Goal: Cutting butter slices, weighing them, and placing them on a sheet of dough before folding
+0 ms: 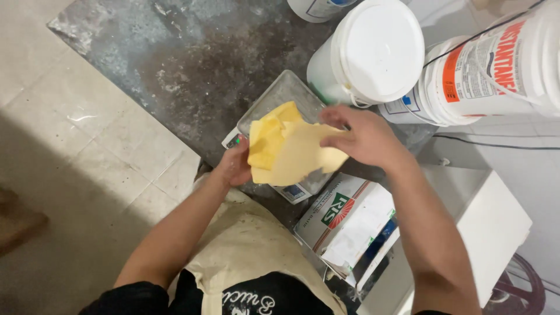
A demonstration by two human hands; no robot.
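Left hand (pixel 234 166) & right hand (pixel 364 139) w/ pale yellow, soft, folded sheet of dough (pixel 289 149). Right fingers clamped on sheet's right edge; left fingers under its left side, grip hidden, probably closed. Beneath fingers: flat steel-topped scale (pixel 280 93). Beyond right fingers: white lidded plastic bucket (pixel 373 52).

Yellow sheet (pixel 294 149); white bucket lid (pixel 378 49); mottled grey counter (pixel 192 64).

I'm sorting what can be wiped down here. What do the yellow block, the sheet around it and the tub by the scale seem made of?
Yellow block: looks like butter or a similar fat, soft and matte, with smeared edges. Sheet: probably waxed or greased paper, thin and creased. Lidded tub: white plastic, smooth with a slight sheen.
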